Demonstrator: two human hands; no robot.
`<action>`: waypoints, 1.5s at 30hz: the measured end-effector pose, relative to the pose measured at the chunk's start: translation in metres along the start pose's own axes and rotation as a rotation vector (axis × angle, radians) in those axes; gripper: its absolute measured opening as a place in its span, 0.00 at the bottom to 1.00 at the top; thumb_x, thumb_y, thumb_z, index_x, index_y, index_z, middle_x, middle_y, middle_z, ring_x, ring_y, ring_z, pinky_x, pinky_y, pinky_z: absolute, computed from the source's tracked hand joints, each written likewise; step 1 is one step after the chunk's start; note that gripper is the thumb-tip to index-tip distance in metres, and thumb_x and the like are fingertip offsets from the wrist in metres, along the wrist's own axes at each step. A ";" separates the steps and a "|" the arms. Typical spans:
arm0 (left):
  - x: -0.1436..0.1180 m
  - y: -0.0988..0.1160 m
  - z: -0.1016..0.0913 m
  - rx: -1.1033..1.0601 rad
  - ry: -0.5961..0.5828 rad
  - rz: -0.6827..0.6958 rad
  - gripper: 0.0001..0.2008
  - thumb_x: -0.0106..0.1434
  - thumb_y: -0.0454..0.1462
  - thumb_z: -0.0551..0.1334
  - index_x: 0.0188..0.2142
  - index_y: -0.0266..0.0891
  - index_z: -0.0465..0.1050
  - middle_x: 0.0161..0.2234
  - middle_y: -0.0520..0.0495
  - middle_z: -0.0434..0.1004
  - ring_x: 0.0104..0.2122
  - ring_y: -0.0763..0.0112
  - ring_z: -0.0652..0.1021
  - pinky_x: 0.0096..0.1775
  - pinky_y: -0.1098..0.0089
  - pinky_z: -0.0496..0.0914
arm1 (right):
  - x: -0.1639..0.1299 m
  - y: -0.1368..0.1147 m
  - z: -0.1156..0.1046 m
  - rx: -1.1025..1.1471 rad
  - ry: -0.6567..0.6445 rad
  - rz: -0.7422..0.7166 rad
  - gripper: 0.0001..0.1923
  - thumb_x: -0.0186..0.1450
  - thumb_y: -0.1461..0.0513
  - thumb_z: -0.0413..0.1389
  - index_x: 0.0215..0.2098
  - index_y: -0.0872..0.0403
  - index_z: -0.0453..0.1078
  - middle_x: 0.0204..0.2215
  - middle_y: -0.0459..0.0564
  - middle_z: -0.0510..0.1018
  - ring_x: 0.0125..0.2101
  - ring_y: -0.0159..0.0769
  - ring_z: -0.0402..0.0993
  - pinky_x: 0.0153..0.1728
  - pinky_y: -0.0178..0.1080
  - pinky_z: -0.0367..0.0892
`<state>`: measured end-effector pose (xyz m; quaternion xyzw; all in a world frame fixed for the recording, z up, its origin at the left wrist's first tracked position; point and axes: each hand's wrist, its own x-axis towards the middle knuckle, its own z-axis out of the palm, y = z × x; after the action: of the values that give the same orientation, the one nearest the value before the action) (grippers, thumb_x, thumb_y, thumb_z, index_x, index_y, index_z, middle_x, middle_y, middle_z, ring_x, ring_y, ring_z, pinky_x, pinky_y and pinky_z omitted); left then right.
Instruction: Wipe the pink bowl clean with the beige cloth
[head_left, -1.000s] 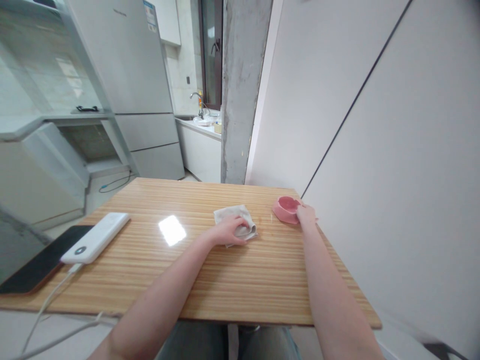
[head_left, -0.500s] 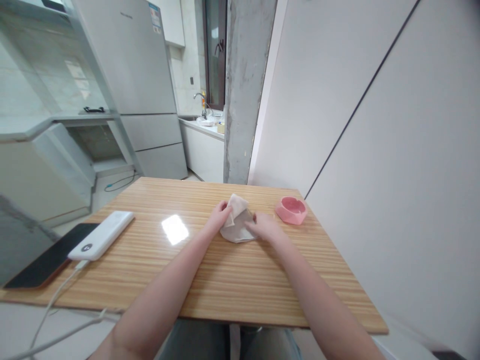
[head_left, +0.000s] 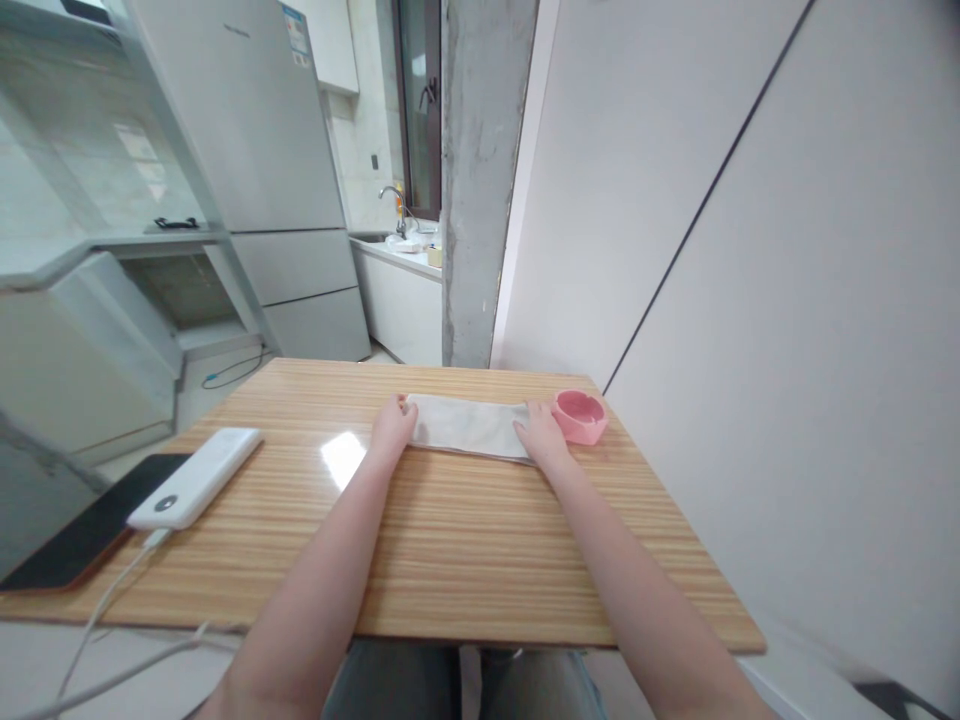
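A small kitchen lies behind a wooden counter (head_left: pixel 450 560) with a striped grain, pushed up against a pale wall (head_left: pixel 787 300) on the right. Beyond the far edge stand a rough concrete pillar (head_left: pixel 480 180), a tall grey fridge (head_left: pixel 262 150) and, further back, a sink with a tap (head_left: pixel 394 200) under a window.

On the far half of the counter a pale cloth (head_left: pixel 469 425) lies spread flat in a long, narrow strip running left to right. The left hand (head_left: pixel 392 425) rests on its left end, fingers curled down over the edge so that they pinch or press the fabric; the picture does not show which. The right hand (head_left: pixel 541 436) lies on the right end in the same way, fingers bent onto the cloth, palm down. Both forearms reach forward from the near edge, well apart from each other.

Just beside the right hand, touching or nearly touching the cloth's right end, sits a small pink ashtray (head_left: pixel 580 415), upright near the wall.

At the left side of the counter lies a white power bank (head_left: pixel 195 477) with a white cable (head_left: pixel 105 610) trailing off the near edge. A dark phone (head_left: pixel 82 535) lies flat just beside it, at the counter's left corner.
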<state>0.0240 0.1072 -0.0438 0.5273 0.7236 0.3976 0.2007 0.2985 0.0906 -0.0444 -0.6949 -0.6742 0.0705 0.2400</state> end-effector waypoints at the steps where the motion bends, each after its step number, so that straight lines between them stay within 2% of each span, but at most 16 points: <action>1: -0.002 0.000 0.000 0.101 -0.023 0.024 0.13 0.60 0.40 0.57 0.42 0.36 0.71 0.41 0.35 0.79 0.45 0.54 0.77 0.46 0.61 0.68 | -0.003 -0.002 0.001 -0.055 -0.029 -0.011 0.29 0.63 0.64 0.54 0.62 0.61 0.57 0.55 0.63 0.67 0.57 0.46 0.64 0.55 0.40 0.60; 4: -0.009 0.003 -0.002 0.298 -0.051 0.057 0.16 0.63 0.39 0.55 0.48 0.35 0.68 0.45 0.34 0.77 0.47 0.54 0.77 0.46 0.61 0.68 | -0.010 -0.009 -0.002 -0.192 -0.059 0.034 0.31 0.62 0.63 0.56 0.62 0.60 0.57 0.56 0.65 0.65 0.55 0.49 0.66 0.53 0.42 0.62; 6: -0.011 0.005 -0.002 0.376 -0.051 0.094 0.17 0.62 0.37 0.55 0.50 0.36 0.66 0.47 0.35 0.76 0.48 0.55 0.76 0.46 0.62 0.67 | -0.012 -0.011 -0.007 -0.242 -0.108 0.102 0.28 0.63 0.61 0.56 0.60 0.59 0.60 0.55 0.66 0.67 0.53 0.51 0.68 0.50 0.43 0.64; 8: -0.012 0.005 -0.001 0.458 -0.067 0.141 0.16 0.62 0.35 0.55 0.49 0.37 0.67 0.48 0.36 0.76 0.49 0.55 0.75 0.47 0.62 0.67 | -0.012 -0.011 -0.011 -0.240 -0.201 0.143 0.23 0.65 0.60 0.54 0.56 0.60 0.63 0.51 0.65 0.71 0.51 0.49 0.71 0.48 0.42 0.66; 11: -0.012 0.005 0.000 0.541 -0.074 0.192 0.13 0.61 0.34 0.55 0.46 0.38 0.70 0.46 0.37 0.76 0.48 0.55 0.75 0.47 0.62 0.67 | -0.010 -0.008 -0.015 -0.207 -0.287 0.111 0.19 0.66 0.61 0.53 0.53 0.61 0.66 0.47 0.64 0.76 0.51 0.46 0.72 0.47 0.40 0.66; 20: -0.013 0.008 -0.002 0.505 -0.061 0.306 0.13 0.60 0.30 0.54 0.42 0.38 0.74 0.43 0.36 0.77 0.45 0.52 0.76 0.47 0.59 0.67 | -0.007 -0.011 -0.016 -0.213 -0.269 0.030 0.15 0.64 0.69 0.49 0.46 0.58 0.72 0.46 0.61 0.78 0.49 0.43 0.74 0.45 0.39 0.65; 23: -0.014 0.009 -0.001 0.486 -0.123 0.345 0.13 0.60 0.30 0.55 0.41 0.39 0.74 0.43 0.37 0.77 0.45 0.56 0.76 0.47 0.62 0.67 | -0.006 -0.011 -0.016 -0.196 -0.266 0.020 0.17 0.62 0.72 0.48 0.46 0.58 0.73 0.45 0.61 0.79 0.48 0.42 0.74 0.46 0.38 0.65; 28: -0.015 0.009 0.000 0.549 -0.169 0.255 0.12 0.62 0.32 0.54 0.42 0.37 0.74 0.42 0.35 0.77 0.45 0.55 0.77 0.47 0.62 0.67 | -0.003 -0.009 -0.014 -0.181 -0.273 0.035 0.18 0.61 0.72 0.48 0.46 0.59 0.73 0.44 0.59 0.79 0.49 0.40 0.74 0.46 0.35 0.64; 34: -0.021 0.013 -0.005 0.625 -0.097 0.151 0.22 0.62 0.38 0.56 0.55 0.32 0.63 0.48 0.27 0.74 0.48 0.48 0.75 0.46 0.58 0.67 | -0.009 -0.010 -0.014 -0.206 -0.256 0.079 0.19 0.63 0.72 0.47 0.50 0.59 0.70 0.48 0.63 0.75 0.49 0.44 0.74 0.45 0.39 0.65; 37: -0.024 0.016 -0.008 0.632 -0.162 0.060 0.24 0.62 0.44 0.57 0.54 0.33 0.62 0.45 0.28 0.76 0.47 0.45 0.76 0.46 0.56 0.67 | -0.011 -0.010 -0.016 -0.237 -0.235 0.150 0.21 0.64 0.71 0.47 0.55 0.59 0.66 0.51 0.66 0.72 0.48 0.46 0.74 0.43 0.40 0.66; 39: -0.025 0.018 -0.009 0.583 -0.216 0.049 0.23 0.61 0.43 0.57 0.54 0.34 0.62 0.44 0.30 0.77 0.46 0.46 0.77 0.45 0.57 0.68 | -0.010 -0.010 -0.017 -0.233 -0.257 0.159 0.20 0.65 0.70 0.46 0.55 0.60 0.65 0.50 0.66 0.73 0.48 0.46 0.74 0.43 0.39 0.66; 41: -0.025 0.020 -0.011 0.484 -0.165 0.082 0.23 0.61 0.39 0.57 0.55 0.36 0.62 0.43 0.32 0.77 0.45 0.47 0.77 0.45 0.58 0.68 | -0.009 -0.011 -0.016 -0.213 -0.294 0.114 0.18 0.65 0.69 0.47 0.53 0.61 0.66 0.48 0.65 0.75 0.49 0.44 0.74 0.44 0.38 0.65; 45: -0.030 0.031 -0.010 0.150 0.172 0.311 0.20 0.63 0.35 0.54 0.55 0.40 0.64 0.47 0.37 0.74 0.49 0.54 0.75 0.50 0.59 0.67 | -0.012 -0.022 -0.006 -0.113 -0.319 -0.081 0.15 0.66 0.63 0.52 0.50 0.60 0.68 0.47 0.61 0.77 0.49 0.42 0.73 0.45 0.37 0.63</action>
<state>0.0460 0.0798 -0.0172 0.6103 0.6754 0.4125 0.0345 0.2807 0.0768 -0.0322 -0.6595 -0.7341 0.1321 0.0934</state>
